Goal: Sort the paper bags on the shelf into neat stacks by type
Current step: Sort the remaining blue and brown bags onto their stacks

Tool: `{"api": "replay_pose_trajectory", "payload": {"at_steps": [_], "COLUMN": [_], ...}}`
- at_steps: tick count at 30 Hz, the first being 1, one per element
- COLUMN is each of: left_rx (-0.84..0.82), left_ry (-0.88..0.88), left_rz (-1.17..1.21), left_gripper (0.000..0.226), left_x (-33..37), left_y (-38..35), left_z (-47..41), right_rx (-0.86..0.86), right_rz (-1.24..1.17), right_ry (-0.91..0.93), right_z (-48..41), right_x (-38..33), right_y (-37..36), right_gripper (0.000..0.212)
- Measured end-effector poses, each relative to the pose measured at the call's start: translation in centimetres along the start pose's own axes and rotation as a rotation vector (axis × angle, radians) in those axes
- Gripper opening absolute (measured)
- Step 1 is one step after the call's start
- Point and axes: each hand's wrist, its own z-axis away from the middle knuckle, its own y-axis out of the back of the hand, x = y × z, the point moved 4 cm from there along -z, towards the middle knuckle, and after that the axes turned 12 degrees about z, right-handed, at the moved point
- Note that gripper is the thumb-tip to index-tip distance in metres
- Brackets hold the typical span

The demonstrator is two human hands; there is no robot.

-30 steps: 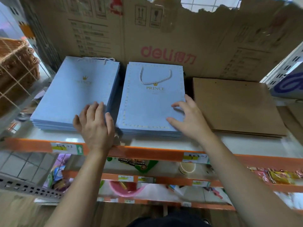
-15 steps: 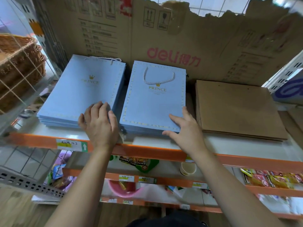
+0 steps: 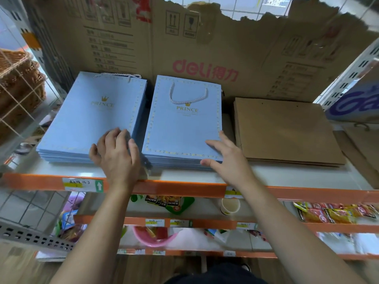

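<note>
On the shelf [image 3: 180,188], before a torn cardboard sheet [image 3: 225,48], three piles lie flat: matte brown bags [image 3: 287,132] at right, and smooth blue bags with cord handles in the middle [image 3: 184,130] and at left [image 3: 88,119]. We lay the left hand [image 3: 117,158] on the left pile's near corner, fingers together. The right hand [image 3: 227,160], fingers spread, touches the middle pile's near corner; neither has a grip. We advise pushing the edges flush, evenly, without creasing.

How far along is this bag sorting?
Mostly done: a left blue stack, a middle blue stack and a brown stack lie side by side. In hand: left hand rests on the first, right hand touches the second. Left: perhaps the skewed brown bags far right.
</note>
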Motion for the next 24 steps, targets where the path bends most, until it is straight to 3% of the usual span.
{"api": "replay_pose_trajectory", "payload": {"at_steps": [5,10,18,24], "left_rx": [-0.026,-0.269,-0.526,-0.654], "left_ry": [-0.091,-0.259,-0.496,-0.526], "left_rz": [0.010,0.098,0.101,0.195], "left_gripper": [0.038,0.044,0.039,0.049], "left_x": [3.9,12.4,27.0,39.3], "left_y": [-0.5,-4.4,-13.3,-19.2], "left_z": [-0.5,-0.2,6.3,14.1], "right_rx": [0.130,0.232,0.339,0.373], "right_rz": [0.017,0.089,0.172,0.214], "right_ry": [0.037,-0.025,-0.225,-0.343], "right_z": [0.6,1.6,7.2,13.1], "right_x": [1.8,6.7,20.4,32.1], "right_y": [3.1,7.2,14.3,20.4], "right_gripper": [0.043,0.038,0.035,0.034]}}
